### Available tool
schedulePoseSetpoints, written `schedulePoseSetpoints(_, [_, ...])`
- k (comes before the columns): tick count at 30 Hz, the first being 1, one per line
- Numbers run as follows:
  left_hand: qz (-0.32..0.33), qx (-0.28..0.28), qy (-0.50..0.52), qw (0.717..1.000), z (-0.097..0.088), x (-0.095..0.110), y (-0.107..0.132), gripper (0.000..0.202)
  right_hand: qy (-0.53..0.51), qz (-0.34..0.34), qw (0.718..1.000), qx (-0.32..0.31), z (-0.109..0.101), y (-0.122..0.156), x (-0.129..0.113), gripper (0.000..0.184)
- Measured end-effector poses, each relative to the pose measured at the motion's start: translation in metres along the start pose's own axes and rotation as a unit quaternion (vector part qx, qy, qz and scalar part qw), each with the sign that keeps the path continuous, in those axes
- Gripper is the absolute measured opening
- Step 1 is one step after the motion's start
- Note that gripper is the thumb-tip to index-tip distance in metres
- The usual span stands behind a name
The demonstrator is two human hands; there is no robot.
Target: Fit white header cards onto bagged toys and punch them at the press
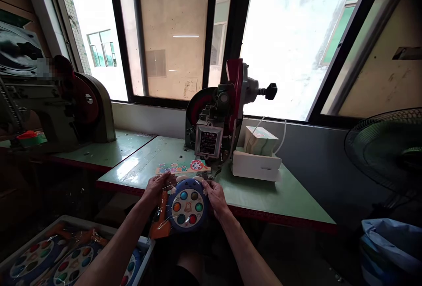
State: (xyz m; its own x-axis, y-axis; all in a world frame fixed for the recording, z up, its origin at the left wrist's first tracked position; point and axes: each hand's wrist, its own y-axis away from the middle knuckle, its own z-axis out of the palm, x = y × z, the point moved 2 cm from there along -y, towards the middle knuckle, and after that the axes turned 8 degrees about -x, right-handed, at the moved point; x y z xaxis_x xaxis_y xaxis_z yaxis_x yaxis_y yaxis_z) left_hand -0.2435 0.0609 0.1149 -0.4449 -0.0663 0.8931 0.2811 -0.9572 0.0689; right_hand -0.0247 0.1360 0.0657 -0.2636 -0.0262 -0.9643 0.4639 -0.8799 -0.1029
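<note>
A round blue toy [188,223] with a pale face, several coloured domes and small ears hangs at the table's front edge. It is in a clear plastic bag together with an orange toy hammer [161,220]. My left hand [157,188] pinches the bag's upper left part. With thumb and fingers, my right hand [215,196] grips the bagged toy at its upper right edge. Right above the toy a printed header card [183,168] lies at the foot of the red and grey machine [217,119]; whether it is joined to the bag I cannot tell.
A white box [257,166] holding a stack of cards [261,140] stands right of the machine on the green table [280,202]. Similar bagged toys fill a grey crate [67,219] at lower left. Another machine [89,110] is at left, a fan [389,150] at right.
</note>
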Motion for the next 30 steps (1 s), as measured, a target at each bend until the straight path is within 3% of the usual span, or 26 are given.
schedulePoseSetpoints(10, [-0.006,-0.012,0.034,0.999,0.008,0.003,0.005,0.018,0.006,-0.013,1.0,0.016,0.002,-0.001,-0.007,0.055])
schedulePoseSetpoints(14, [-0.01,-0.001,0.075,0.997,0.01,-0.014,0.025,0.014,0.002,-0.002,1.0,0.022,0.001,0.009,-0.015,0.059])
schedulePoseSetpoints(18, [-0.035,0.055,0.099,0.993,-0.011,-0.063,0.066,0.021,0.1,0.025,0.995,-0.01,-0.004,0.037,-0.004,0.059])
schedulePoseSetpoints(23, [-0.087,0.116,0.157,0.977,-0.053,-0.124,0.143,0.025,0.199,0.091,0.974,-0.058,0.007,0.097,0.033,0.059])
schedulePoseSetpoints(26, [-0.095,0.126,0.175,0.972,-0.071,-0.141,0.186,0.029,0.226,0.134,0.963,-0.063,0.021,0.123,0.061,0.062])
schedulePoseSetpoints(30, [-0.091,0.144,0.136,0.976,-0.092,-0.149,0.23,0.034,0.233,0.176,0.955,-0.046,0.041,0.139,0.096,0.065])
